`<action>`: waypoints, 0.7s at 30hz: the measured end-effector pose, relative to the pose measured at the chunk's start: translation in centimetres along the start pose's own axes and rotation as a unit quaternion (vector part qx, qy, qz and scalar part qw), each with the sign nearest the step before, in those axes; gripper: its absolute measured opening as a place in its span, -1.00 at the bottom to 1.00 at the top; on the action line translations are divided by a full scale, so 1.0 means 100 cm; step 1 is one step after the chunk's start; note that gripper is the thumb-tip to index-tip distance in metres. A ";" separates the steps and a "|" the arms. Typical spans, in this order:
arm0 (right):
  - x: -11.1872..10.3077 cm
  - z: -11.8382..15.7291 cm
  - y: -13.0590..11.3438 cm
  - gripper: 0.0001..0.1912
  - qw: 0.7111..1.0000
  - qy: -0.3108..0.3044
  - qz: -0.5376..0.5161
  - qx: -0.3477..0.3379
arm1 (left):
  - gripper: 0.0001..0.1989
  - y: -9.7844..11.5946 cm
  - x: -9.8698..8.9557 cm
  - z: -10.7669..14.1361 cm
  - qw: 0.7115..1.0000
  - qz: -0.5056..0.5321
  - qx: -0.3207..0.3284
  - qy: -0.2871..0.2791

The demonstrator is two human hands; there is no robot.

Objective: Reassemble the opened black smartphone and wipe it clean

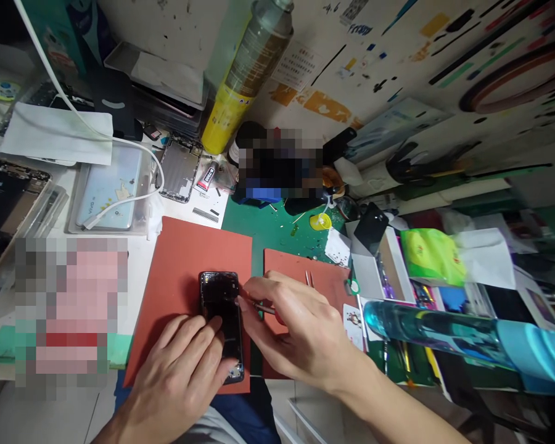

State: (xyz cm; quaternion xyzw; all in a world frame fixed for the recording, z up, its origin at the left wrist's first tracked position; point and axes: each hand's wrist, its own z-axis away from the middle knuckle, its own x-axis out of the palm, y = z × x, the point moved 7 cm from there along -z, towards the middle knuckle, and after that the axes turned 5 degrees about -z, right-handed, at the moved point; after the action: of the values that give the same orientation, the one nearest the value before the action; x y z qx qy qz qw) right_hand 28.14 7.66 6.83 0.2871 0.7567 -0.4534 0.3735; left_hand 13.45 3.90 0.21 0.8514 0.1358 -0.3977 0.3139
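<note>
Laid loosely open across the slim black rectangular phone (231, 330), the left hand (178, 370) has its fingers bent over the near part of the body and its thumb down by the lower end; it rests on top rather than closing around it, a posture that looks meant to steady the phone against sliding. Thumb and forefinger of the right hand (300, 327) are drawn nearly together at the phone's right edge, towards the far end, where fingertips can work finely; whether anything is pinched between them, I cannot tell. Under that hand's curled fingers shows a slim metal tool with a red part (264, 308), probably tucked there to free the fingertips, though how firmly it is held is hidden. The phone lies flat, lengthwise away from the body, on a reddish-brown rectangular mat (180, 259), which likely cushions it and gives some grip. Just beyond the right hand, two thin metal prongs (309, 279) show over a second reddish-brown mat (287, 265); their other end is out of sight. Farther off, a small yellow round pot (320, 222) and a black, white and red glue tube (206, 176) sit apart from the phone, outside both hands' working space.
</note>
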 end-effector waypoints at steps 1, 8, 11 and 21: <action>0.000 0.000 0.000 -0.90 1.000 0.001 0.003 -0.002 | -0.82 0.000 0.000 0.000 1.000 -0.001 0.000 0.000; -0.001 0.003 0.000 -0.91 0.999 0.023 0.022 0.019 | -0.83 -0.001 0.001 0.000 1.000 0.005 -0.005 -0.001; 0.000 0.002 0.001 -0.88 0.999 0.033 0.029 0.024 | -0.84 -0.001 0.001 0.000 1.000 0.007 -0.003 0.002; -0.016 0.018 0.000 -0.90 0.996 0.065 0.027 0.055 | -0.79 -0.011 -0.002 -0.006 0.998 0.018 0.052 0.042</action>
State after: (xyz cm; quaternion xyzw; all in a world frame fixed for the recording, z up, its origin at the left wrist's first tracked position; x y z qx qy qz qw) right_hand 29.56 5.86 7.59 0.3561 0.7455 -0.4641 0.3194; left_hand 13.15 5.16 0.19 0.8849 0.1129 -0.3621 0.2703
